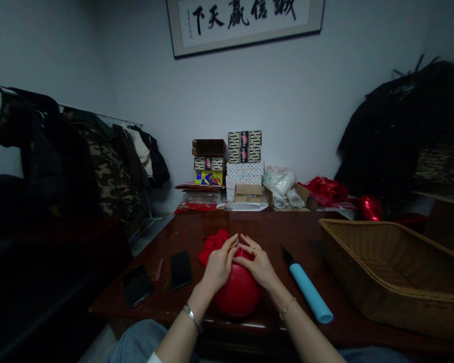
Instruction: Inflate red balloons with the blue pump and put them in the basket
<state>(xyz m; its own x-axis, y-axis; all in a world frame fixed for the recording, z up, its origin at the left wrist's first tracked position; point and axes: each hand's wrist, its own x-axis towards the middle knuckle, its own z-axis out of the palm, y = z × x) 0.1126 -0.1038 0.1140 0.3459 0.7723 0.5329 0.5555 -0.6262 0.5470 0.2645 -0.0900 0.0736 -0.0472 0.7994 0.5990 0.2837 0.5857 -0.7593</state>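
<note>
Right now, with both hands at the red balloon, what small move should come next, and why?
Perhaps steady the left hand and pinch the top of the red balloon with the right hand: both hands gather there, though I can't tell whether it's tied.

At the top of the red balloon (239,296): left hand (219,263) and right hand (261,265), fingers bent, tips close together; left forearm (180,335) and right forearm (305,328) converging toward it.

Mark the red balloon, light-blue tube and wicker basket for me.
Red balloon (239,290): head view, middle of its rounded body.
Light-blue tube (310,292): head view, middle of its length.
Wicker basket (393,308): head view, front outer wall.
</note>
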